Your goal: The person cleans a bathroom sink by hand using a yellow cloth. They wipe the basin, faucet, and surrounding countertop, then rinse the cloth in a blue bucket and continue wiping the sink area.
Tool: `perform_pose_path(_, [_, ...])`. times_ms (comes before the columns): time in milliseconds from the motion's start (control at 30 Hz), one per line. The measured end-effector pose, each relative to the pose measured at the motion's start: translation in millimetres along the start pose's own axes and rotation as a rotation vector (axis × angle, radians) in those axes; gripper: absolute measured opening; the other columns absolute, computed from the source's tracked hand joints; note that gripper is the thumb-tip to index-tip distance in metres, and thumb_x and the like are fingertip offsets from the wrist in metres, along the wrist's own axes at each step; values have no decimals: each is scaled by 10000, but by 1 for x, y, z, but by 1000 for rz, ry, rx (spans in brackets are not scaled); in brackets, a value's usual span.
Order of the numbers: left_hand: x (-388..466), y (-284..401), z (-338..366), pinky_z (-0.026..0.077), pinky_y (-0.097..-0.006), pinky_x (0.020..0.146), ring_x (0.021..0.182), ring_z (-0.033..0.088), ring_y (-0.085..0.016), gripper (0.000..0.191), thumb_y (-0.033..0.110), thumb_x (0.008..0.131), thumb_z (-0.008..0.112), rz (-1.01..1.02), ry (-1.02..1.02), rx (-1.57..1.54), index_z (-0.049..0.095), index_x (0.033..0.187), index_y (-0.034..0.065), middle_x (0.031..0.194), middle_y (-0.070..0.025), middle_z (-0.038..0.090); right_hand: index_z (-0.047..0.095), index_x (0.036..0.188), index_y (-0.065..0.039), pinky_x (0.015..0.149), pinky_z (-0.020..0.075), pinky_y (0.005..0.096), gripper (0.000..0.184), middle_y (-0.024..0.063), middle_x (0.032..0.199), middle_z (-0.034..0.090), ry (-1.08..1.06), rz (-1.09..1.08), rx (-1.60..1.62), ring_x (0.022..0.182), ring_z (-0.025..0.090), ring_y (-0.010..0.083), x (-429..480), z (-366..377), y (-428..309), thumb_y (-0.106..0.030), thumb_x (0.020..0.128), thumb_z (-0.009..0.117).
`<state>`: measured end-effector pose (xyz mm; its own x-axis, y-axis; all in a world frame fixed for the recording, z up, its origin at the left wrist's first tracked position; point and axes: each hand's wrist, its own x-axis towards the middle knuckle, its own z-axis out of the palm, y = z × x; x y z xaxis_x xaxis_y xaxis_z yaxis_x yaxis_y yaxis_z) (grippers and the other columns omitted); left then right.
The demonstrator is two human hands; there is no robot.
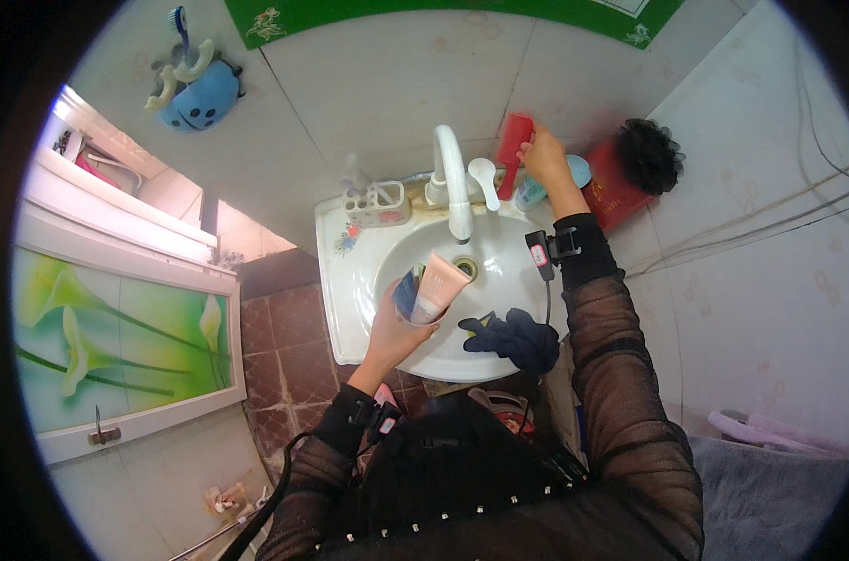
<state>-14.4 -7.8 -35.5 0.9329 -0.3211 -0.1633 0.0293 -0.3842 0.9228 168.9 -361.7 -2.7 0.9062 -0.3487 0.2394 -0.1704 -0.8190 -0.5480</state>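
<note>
My left hand (400,331) holds a cup (431,324) over the sink basin. In the cup stands a peach squeeze tube (441,284) with a white cap end down, beside dark blue items (405,293) that I cannot make out fully. At the back right of the sink, my right hand (547,158) grips a red comb (515,144), its handle hanging down near the ledge. A light blue and white tube (529,194) is just below that hand. Left of the comb, a white spoon-like scoop (483,179) leans by the white faucet (451,168).
A dark cloth (512,338) lies over the front right rim of the white sink (351,308). A toothbrush holder (376,205) stands at the back left. Behind my right wrist are a red bag (610,186) and a black mesh sponge (650,156). A blue wall holder (201,98) hangs upper left.
</note>
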Motion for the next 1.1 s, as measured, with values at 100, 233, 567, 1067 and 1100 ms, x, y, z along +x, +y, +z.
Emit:
perform_pose_path(100, [3, 2, 1, 422, -369, 1026, 1221, 529, -278, 920, 136, 645, 852, 14, -2, -61, 340, 1393, -18, 1306, -175, 528, 511, 1294, 37, 678, 570, 345, 454, 159, 1012, 686, -60, 155, 289, 848, 711, 257, -1, -12, -13, -20, 862, 638])
perform_pose_path(233, [4, 7, 1, 420, -367, 1028, 1218, 532, -278, 914, 132, 647, 851, -12, -12, -65, 344, 1392, -17, 1300, -175, 534, 582, 1225, 14, 820, 536, 423, 396, 207, 1002, 691, 141, 105, 379, 953, 669, 374, -23, -59, -21, -120, 859, 647])
perform_pose_path(567, [2, 11, 13, 444, -369, 1001, 1205, 540, -265, 873, 150, 657, 857, 37, -62, -69, 382, 1373, -6, 1284, -165, 545, 683, 976, -18, 805, 523, 506, 337, 231, 937, 685, -1, -24, -357, 899, 659, 420, -55, -64, 3, -320, 826, 678])
perform_pose_path(1067, [4, 12, 22, 454, -375, 988, 1197, 557, -272, 862, 150, 666, 848, 53, -77, -42, 387, 1382, 17, 1278, -165, 554, 636, 1114, -17, 848, 516, 486, 449, 227, 1063, 672, 43, 130, -275, 967, 649, 419, -93, -87, 36, -317, 794, 735])
perform_pose_path(1100, [4, 12, 22, 453, -375, 989, 1196, 558, -272, 859, 146, 665, 848, 63, -69, -51, 389, 1380, 19, 1276, -164, 555, 621, 1145, -16, 857, 512, 482, 489, 224, 1078, 670, 54, 121, -257, 981, 647, 417, -94, -87, 37, -325, 786, 745])
